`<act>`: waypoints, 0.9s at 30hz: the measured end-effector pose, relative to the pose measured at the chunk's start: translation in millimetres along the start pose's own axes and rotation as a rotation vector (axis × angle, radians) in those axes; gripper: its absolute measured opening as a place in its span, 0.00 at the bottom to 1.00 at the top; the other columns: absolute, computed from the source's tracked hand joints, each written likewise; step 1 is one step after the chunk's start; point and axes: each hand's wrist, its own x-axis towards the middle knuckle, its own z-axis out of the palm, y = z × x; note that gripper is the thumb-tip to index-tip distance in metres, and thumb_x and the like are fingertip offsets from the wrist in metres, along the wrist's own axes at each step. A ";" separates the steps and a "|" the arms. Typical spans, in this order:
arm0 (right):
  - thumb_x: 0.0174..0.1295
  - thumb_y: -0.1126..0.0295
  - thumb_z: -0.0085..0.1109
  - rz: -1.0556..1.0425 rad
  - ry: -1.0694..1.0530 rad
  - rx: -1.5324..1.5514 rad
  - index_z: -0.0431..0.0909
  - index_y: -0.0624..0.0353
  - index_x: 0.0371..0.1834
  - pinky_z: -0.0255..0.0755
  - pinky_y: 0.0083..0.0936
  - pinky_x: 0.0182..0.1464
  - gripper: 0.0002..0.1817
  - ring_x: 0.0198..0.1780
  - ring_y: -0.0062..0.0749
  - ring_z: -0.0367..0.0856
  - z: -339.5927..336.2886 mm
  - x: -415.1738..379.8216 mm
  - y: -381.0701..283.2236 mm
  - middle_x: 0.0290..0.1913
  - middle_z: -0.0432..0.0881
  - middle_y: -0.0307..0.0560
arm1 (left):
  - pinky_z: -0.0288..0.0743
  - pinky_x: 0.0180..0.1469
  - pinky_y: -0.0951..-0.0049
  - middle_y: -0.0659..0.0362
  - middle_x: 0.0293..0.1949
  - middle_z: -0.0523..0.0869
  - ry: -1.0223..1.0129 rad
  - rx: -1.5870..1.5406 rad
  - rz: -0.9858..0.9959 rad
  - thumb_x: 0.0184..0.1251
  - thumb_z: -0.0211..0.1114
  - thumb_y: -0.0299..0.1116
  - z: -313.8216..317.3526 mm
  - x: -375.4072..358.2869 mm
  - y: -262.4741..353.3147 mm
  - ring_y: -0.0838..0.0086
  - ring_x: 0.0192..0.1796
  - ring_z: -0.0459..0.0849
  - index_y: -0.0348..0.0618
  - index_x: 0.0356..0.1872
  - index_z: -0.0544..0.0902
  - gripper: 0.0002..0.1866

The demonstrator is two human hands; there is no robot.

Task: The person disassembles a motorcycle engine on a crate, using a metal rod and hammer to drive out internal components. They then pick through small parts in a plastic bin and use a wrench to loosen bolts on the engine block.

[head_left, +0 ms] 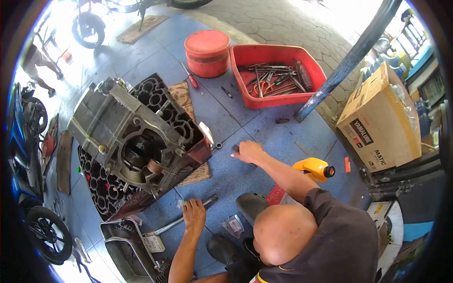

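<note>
My left hand (194, 215) reaches down to the floor, fingers curled over a long metal bar (169, 227). A small clear scrap shows beside its fingertips. My right hand (250, 153) is low over the blue tiles, fingers closed on a small dark piece (235, 148) whose kind I cannot make out. Left of it lies a small metal ring or socket (218, 145). The large grey engine case (115, 125), with a round opening, rests tilted on a dirty dark plastic crate (130, 205). A small plastic packet (233, 226) lies near the shoes.
A red tub (278, 102) holds several wrenches and other tools, next to a round red container (207, 54). A screwdriver (192, 80) lies nearby. A yellow oil bottle (311, 166), cardboard box (384, 122) and blue pole (339, 70) are on the right. Bottom left stands a metal pan (107, 231).
</note>
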 end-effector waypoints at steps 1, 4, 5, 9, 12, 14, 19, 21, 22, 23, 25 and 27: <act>0.60 0.48 0.62 0.012 -0.033 0.040 0.82 0.66 0.43 0.77 0.45 0.48 0.27 0.44 0.57 0.84 -10.7 2.1 -5.4 0.44 0.83 0.61 | 0.72 0.48 0.56 0.52 0.40 0.78 -0.005 0.005 -0.009 0.61 0.59 0.31 -2.5 0.8 -0.1 0.60 0.45 0.78 0.39 0.39 0.77 0.08; 0.60 0.51 0.61 -0.065 0.395 0.164 0.77 0.68 0.51 0.75 0.45 0.53 0.28 0.49 0.57 0.81 -15.7 23.1 -7.7 0.48 0.82 0.63 | 0.72 0.49 0.57 0.50 0.41 0.77 -0.024 -0.092 -0.015 0.60 0.64 0.36 -15.4 -7.6 -6.0 0.58 0.45 0.78 0.39 0.41 0.77 0.13; 0.60 0.52 0.61 -0.066 0.533 0.134 0.73 0.68 0.56 0.71 0.45 0.57 0.31 0.54 0.56 0.78 -23.5 27.2 -6.9 0.52 0.79 0.64 | 0.72 0.50 0.57 0.50 0.41 0.77 0.000 -0.124 -0.034 0.58 0.67 0.40 -20.6 -11.2 -5.3 0.57 0.46 0.78 0.39 0.42 0.77 0.17; 0.59 0.53 0.61 0.005 0.992 -0.125 0.65 0.66 0.66 0.52 0.49 0.71 0.37 0.69 0.55 0.62 -55.2 62.9 13.7 0.66 0.66 0.65 | 0.72 0.53 0.57 0.47 0.46 0.77 -0.117 -0.218 -0.061 0.55 0.71 0.50 -54.0 -24.7 -9.1 0.54 0.51 0.78 0.37 0.45 0.77 0.27; 0.59 0.52 0.61 0.150 0.846 -0.223 0.67 0.65 0.65 0.48 0.51 0.73 0.36 0.71 0.56 0.60 -61.3 81.5 39.7 0.70 0.63 0.62 | 0.71 0.59 0.58 0.45 0.52 0.79 -0.347 -0.565 -0.051 0.56 0.71 0.52 -113.0 -31.3 -28.2 0.52 0.56 0.77 0.37 0.54 0.76 0.33; 0.59 0.54 0.62 0.028 0.859 -0.249 0.75 0.63 0.55 0.56 0.52 0.68 0.28 0.67 0.52 0.67 -53.1 97.6 59.4 0.66 0.70 0.57 | 0.72 0.60 0.60 0.45 0.54 0.80 -0.484 -0.749 -0.049 0.57 0.70 0.55 -181.5 -33.2 -48.7 0.53 0.58 0.77 0.38 0.58 0.75 0.36; 0.65 0.53 0.56 -0.287 0.878 -0.362 0.78 0.64 0.53 0.72 0.44 0.55 0.24 0.52 0.53 0.79 -52.9 121.6 92.7 0.50 0.82 0.59 | 0.78 0.44 0.63 0.50 0.38 0.87 -0.175 -1.126 0.074 0.54 0.75 0.41 -251.4 -87.6 -88.2 0.60 0.42 0.87 0.36 0.48 0.78 0.25; 0.67 0.56 0.54 -0.184 0.927 -0.520 0.77 0.61 0.52 0.76 0.46 0.46 0.20 0.47 0.54 0.82 -48.6 151.0 125.1 0.48 0.82 0.62 | 0.78 0.43 0.65 0.51 0.36 0.88 -0.179 -1.049 -0.057 0.55 0.74 0.39 -252.3 -108.3 -95.6 0.62 0.42 0.87 0.36 0.50 0.77 0.26; 0.66 0.56 0.54 -0.192 0.922 -0.508 0.74 0.60 0.57 0.73 0.46 0.52 0.23 0.50 0.55 0.80 -51.7 147.3 120.7 0.51 0.81 0.62 | 0.78 0.44 0.65 0.52 0.36 0.88 -0.141 -1.054 -0.125 0.55 0.74 0.39 -253.1 -123.5 -102.2 0.63 0.42 0.87 0.36 0.50 0.77 0.25; 0.66 0.55 0.55 -0.182 0.921 -0.505 0.71 0.60 0.62 0.71 0.46 0.58 0.27 0.54 0.56 0.79 -58.0 139.8 110.8 0.54 0.80 0.62 | 0.78 0.44 0.66 0.53 0.36 0.89 -0.107 -1.059 -0.173 0.56 0.73 0.39 -253.4 -136.2 -111.6 0.65 0.42 0.87 0.37 0.51 0.77 0.25; 0.65 0.55 0.56 -0.097 0.751 -0.460 0.68 0.59 0.66 0.68 0.46 0.60 0.30 0.57 0.56 0.77 -69.9 125.0 93.5 0.57 0.78 0.62 | 0.78 0.46 0.67 0.53 0.37 0.89 0.097 -1.083 -0.332 0.56 0.72 0.37 -249.5 -171.8 -137.0 0.67 0.42 0.87 0.37 0.49 0.79 0.22; 0.65 0.55 0.57 0.014 0.583 -0.422 0.64 0.58 0.69 0.66 0.46 0.63 0.33 0.60 0.56 0.75 -77.0 107.4 85.1 0.59 0.76 0.62 | 0.78 0.49 0.66 0.53 0.38 0.89 0.291 -1.013 -0.689 0.57 0.71 0.34 -243.1 -206.4 -168.8 0.67 0.43 0.87 0.37 0.47 0.81 0.18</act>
